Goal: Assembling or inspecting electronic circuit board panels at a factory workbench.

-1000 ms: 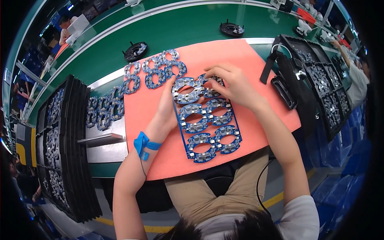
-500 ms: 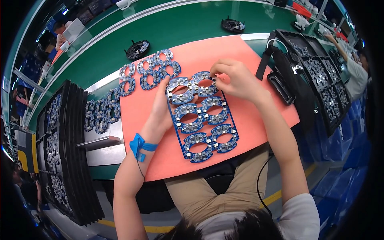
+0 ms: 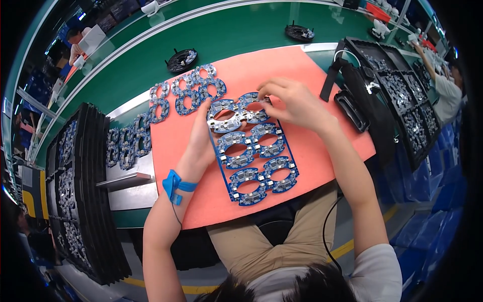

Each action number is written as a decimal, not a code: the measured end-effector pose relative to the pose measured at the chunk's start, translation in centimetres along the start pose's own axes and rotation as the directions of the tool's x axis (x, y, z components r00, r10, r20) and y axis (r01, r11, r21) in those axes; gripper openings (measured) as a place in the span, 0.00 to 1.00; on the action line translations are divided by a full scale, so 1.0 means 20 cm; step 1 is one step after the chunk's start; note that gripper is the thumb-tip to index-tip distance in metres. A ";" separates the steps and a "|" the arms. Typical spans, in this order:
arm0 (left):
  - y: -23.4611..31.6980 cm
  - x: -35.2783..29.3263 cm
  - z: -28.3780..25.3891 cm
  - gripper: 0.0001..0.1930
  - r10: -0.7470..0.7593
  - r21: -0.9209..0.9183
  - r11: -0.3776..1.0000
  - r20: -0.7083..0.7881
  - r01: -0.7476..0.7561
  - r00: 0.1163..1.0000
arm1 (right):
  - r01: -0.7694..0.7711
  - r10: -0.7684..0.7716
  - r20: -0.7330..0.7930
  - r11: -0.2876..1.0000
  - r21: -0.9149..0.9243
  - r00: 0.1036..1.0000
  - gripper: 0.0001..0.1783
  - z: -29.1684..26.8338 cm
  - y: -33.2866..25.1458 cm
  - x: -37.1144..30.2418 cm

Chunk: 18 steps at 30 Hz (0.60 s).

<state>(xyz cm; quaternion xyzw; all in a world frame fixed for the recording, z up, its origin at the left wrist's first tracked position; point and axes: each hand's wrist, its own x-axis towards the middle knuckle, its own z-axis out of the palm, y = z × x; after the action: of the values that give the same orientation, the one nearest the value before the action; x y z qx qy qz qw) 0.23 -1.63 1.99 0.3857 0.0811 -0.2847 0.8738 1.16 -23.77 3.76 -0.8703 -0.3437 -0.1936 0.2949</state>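
A blue circuit board panel (image 3: 239, 160), made up of several ring-shaped boards joined in pairs with thin side rails, is held tilted above a salmon-pink mat (image 3: 322, 166). My left hand (image 3: 200, 138) grips its upper left edge, with the thumb along the side and fingers underneath. A blue wrist strap (image 3: 173, 186) with a thin cord sits on that forearm. My right hand (image 3: 298, 104) is closed at the upper right ring, thumb and fingers pinching near its outer edge. The fingertips partly cover that ring.
Separate ring boards (image 3: 187, 100) lie at the mat's far left, more (image 3: 128, 143) on the metal surface beside it. Stacked black trays (image 3: 90, 191) stand left; another tray (image 3: 402, 95) and a black bag (image 3: 362, 100) are right. Black round parts (image 3: 182, 60) sit on the green conveyor (image 3: 231, 35).
My right hand has shifted slightly left over the upper right ring. The black round parts on the conveyor have moved a little to the right. My left hand keeps its grip.
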 end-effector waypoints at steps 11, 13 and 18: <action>0.00 0.01 -0.01 0.28 0.001 0.000 1.000 -0.008 -0.001 1.000 | 0.118 -0.113 0.089 0.992 -0.047 0.990 0.05 0.00 -0.02 -0.01; 0.00 0.01 -0.01 0.29 -0.006 0.000 1.000 0.013 0.006 1.000 | 0.123 -0.118 0.083 0.991 -0.058 0.990 0.06 0.00 -0.04 -0.01; -0.01 0.01 -0.01 0.29 -0.009 0.009 1.000 0.010 0.009 1.000 | -0.136 0.133 0.049 0.989 0.052 0.990 0.07 0.04 -0.05 0.00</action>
<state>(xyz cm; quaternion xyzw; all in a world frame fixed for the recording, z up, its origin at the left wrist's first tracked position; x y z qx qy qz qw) 0.39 -1.61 1.59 0.3877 0.0772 -0.2909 0.8713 0.55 -22.68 3.53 -0.8871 -0.2961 -0.1441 0.3235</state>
